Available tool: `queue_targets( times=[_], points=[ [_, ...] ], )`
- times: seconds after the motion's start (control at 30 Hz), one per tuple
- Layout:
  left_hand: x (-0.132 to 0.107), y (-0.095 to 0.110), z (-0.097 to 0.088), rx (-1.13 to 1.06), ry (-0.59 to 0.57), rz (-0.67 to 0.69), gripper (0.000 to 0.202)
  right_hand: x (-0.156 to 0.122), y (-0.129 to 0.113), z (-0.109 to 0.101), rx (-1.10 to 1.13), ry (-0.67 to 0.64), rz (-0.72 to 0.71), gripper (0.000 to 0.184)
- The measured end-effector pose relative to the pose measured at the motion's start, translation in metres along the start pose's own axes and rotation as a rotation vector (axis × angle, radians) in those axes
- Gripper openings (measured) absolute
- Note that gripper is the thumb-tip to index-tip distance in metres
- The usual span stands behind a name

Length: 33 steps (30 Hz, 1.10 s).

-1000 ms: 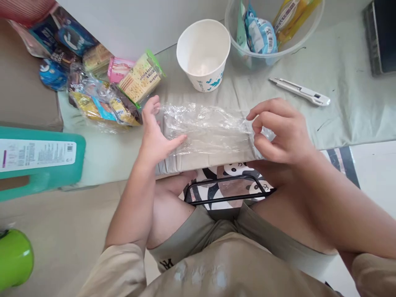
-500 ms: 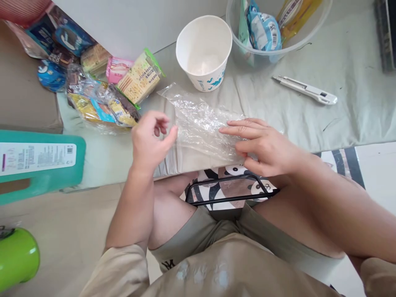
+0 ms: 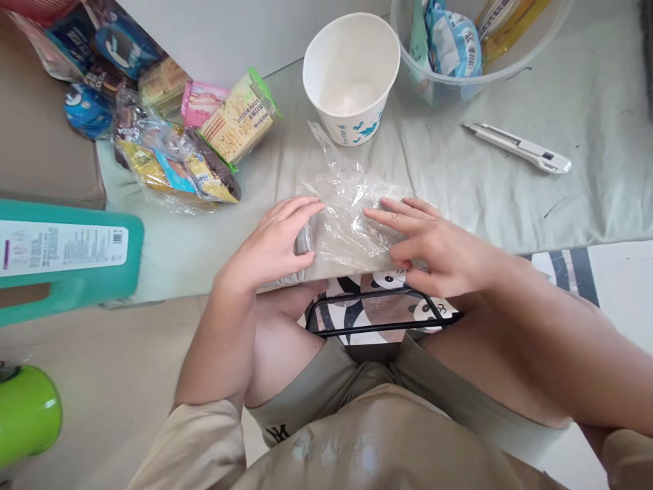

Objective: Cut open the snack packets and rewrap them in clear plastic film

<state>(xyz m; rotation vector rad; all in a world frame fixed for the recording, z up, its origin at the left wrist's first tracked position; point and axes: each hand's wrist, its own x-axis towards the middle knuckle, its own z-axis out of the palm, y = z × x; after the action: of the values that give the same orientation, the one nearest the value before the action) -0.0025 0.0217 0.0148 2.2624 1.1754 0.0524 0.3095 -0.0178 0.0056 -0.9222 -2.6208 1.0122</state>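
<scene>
A crumpled clear plastic bag (image 3: 349,221) lies on the cloth-covered surface in front of me. My left hand (image 3: 278,241) is at the bag's left edge, fingers stretched and thumb apart. On the bag's right part rests my right hand (image 3: 426,241), its fingers spread over the plastic. Just beyond the bag stands a white paper cup (image 3: 352,78) with blue marks. A packet of soda biscuits (image 3: 242,122) lies to the left of the cup, beside a heap of wrapped snacks (image 3: 178,167).
A white utility knife (image 3: 517,146) lies at the right. Behind it is a clear plastic tub (image 3: 541,51) holding several packages. A teal container (image 3: 92,289) with a label is at the left, and a bright green object (image 3: 28,415) is below it. A black metal bar (image 3: 377,330) crosses between my legs.
My left hand has moved right and its curled fingers have straightened. The plastic bag is bunched narrower, its left end drawn toward the right hand. The view has shifted slightly.
</scene>
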Motion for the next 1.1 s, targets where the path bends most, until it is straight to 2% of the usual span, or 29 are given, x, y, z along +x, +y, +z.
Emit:
queue_targets(
  times=[0.13, 0.27, 0.43, 0.5, 0.6, 0.67, 0.73, 0.77, 0.83, 0.93, 1.0, 1.1],
  points=[
    [0.003, 0.007, -0.005, -0.096, 0.040, -0.065, 0.049, 0.000, -0.010, 0.001, 0.011, 0.001, -0.002, 0.020],
    [0.009, 0.006, -0.004, -0.189, 0.104, -0.157, 0.032, 0.000, -0.019, 0.003, -0.011, 0.006, -0.035, 0.018],
    [0.014, -0.003, 0.006, -0.012, 0.194, -0.172, 0.035, 0.001, -0.027, 0.007, -0.034, -0.025, -0.054, 0.019],
    [0.016, -0.008, 0.009, -0.025, 0.224, -0.165, 0.034, 0.003, -0.028, 0.009, -0.032, -0.042, -0.058, 0.019],
    [0.018, -0.014, 0.010, -0.261, 0.325, -0.126, 0.023, 0.008, -0.028, 0.015, -0.044, -0.056, -0.058, 0.018],
    [0.019, -0.015, 0.007, -0.491, 0.405, -0.127, 0.037, 0.010, -0.028, 0.018, -0.064, -0.051, -0.051, 0.018],
    [0.018, -0.010, 0.001, -0.618, 0.435, -0.169, 0.056, 0.012, -0.027, 0.020, -0.084, -0.046, -0.044, 0.019],
    [0.017, -0.006, -0.003, -0.628, 0.425, -0.194, 0.059, 0.012, -0.027, 0.021, -0.090, -0.045, -0.042, 0.020],
    [0.014, 0.006, -0.010, -0.600, 0.366, -0.189, 0.053, 0.013, -0.026, 0.022, -0.094, -0.047, -0.041, 0.020],
    [0.010, 0.023, -0.017, -0.531, 0.286, -0.138, 0.029, 0.013, -0.024, 0.023, -0.083, -0.045, -0.050, 0.020],
    [0.010, 0.028, -0.016, -0.481, 0.311, -0.163, 0.015, 0.013, -0.024, 0.024, -0.076, -0.044, -0.057, 0.018],
    [0.017, 0.021, -0.010, -0.523, 0.441, -0.254, 0.021, 0.013, -0.023, 0.026, -0.065, -0.041, -0.061, 0.015]
  ],
)
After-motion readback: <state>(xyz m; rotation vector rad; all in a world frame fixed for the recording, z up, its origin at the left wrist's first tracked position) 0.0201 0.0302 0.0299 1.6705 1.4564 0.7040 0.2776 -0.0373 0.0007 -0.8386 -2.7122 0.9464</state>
